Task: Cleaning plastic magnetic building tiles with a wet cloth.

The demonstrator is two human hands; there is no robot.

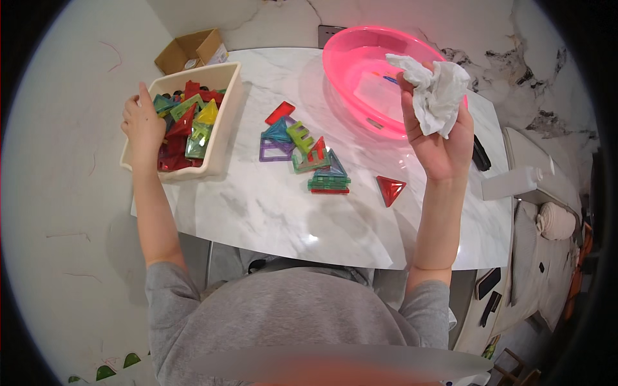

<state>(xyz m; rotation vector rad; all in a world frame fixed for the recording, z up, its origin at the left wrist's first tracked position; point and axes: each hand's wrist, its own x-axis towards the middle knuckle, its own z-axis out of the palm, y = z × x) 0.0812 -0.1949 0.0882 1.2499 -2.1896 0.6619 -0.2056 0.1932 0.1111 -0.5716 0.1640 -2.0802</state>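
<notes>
My left hand is at the left rim of a cream plastic bin, its index finger raised; part of its fingers' contact with the rim is hidden. Translucent magnetic building tiles in red, green, yellow and blue fill the bin, among them a yellow triangular tile. My right hand is held palm up over the right edge of a pink plastic basin, with a crumpled white tissue in it. Between bin and basin lies a loose heap of tiles, with a green tile on it. Apart from them lies a red triangular tile.
An open cardboard box stands behind the bin, by the wall. Right of the basin are a black object and a white bottle. A wall socket is behind the marble-patterned table. A sofa stands at the right.
</notes>
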